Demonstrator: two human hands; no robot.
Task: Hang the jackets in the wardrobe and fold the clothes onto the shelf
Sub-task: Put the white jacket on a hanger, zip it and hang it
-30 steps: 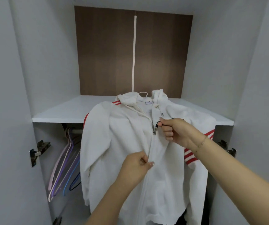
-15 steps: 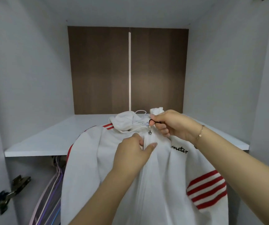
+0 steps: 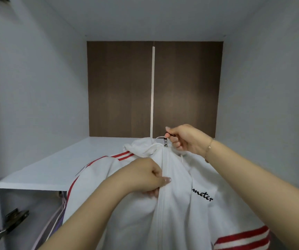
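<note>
A white zip-up hooded jacket (image 3: 184,210) with red stripes on the sleeves and black lettering on the chest hangs in front of the wardrobe shelf (image 3: 55,170), its hood lying over the shelf edge. My right hand (image 3: 186,139) pinches the metal zipper pull (image 3: 166,140) at the collar, where the zip is closed to the top. My left hand (image 3: 145,175) pinches the fabric beside the zipper line, lower on the chest. What the jacket hangs from is hidden.
The wardrobe has grey side walls and a brown back panel (image 3: 154,87). Several pastel hangers (image 3: 55,222) hang under the shelf at the left. A metal door hinge (image 3: 9,221) juts out at the lower left.
My right hand has pulled the zipper up from mid-chest to the collar. My left hand moved up along the zip line. The view tilted upward and closer to the jacket.
</note>
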